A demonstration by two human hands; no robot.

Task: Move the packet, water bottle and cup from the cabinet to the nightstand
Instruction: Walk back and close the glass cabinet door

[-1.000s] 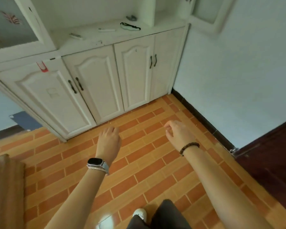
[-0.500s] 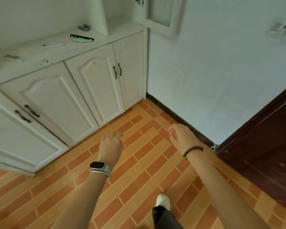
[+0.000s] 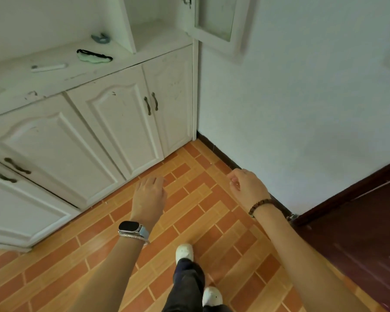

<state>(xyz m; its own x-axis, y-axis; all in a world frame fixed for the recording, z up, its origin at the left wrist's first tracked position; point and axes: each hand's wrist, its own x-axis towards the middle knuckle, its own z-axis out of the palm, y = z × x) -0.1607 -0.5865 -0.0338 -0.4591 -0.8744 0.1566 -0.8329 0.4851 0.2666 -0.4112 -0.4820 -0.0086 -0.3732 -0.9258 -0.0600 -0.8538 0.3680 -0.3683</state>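
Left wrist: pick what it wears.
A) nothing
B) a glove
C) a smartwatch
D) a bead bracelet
C: a dark-screened smartwatch is strapped on that wrist; the bead bracelet is on the other one.

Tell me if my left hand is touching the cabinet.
Apart: the head view shows a strip of floor tiles between the left hand and the cabinet.
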